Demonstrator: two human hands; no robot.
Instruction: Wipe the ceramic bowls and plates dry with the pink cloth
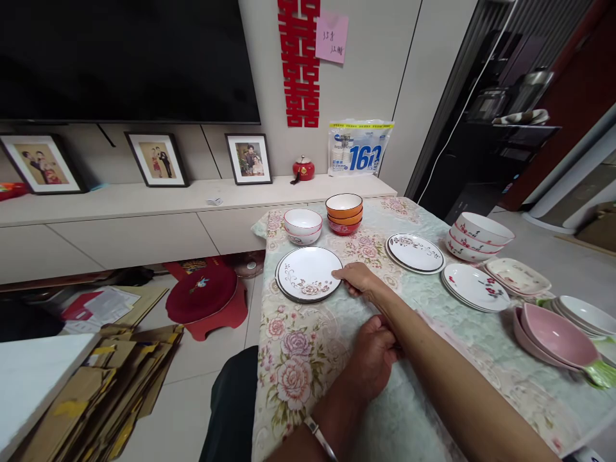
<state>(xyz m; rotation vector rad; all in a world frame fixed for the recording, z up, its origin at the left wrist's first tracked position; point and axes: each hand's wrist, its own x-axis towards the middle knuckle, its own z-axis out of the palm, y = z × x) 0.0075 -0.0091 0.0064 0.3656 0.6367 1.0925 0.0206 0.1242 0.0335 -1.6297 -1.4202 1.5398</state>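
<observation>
My right hand [357, 278] pinches the right rim of a round white plate [308, 269] with brown floral print, thumb on top and fingers at the edge. It lies on top of another plate at the table's left side. Below my right forearm, my left hand [373, 359] is curled closed, with nothing visible in it; some fingers are partly hidden by the forearm. Beyond the plate stand two stacked white bowls [303, 221] with pink rims. Right of these is a stack of orange and red bowls [344, 213]. A second stack of brown-patterned plates [416, 252] lies to the right.
Along the right of the flowered tablecloth [298, 359] stand white bowls [481, 234], cherry-patterned plates [475, 287], square dishes [520, 276] and pink bowls [558, 333]. A low cabinet [144, 237] runs behind. A red stool [205, 295] and flattened cardboard [106, 385] are on the left floor.
</observation>
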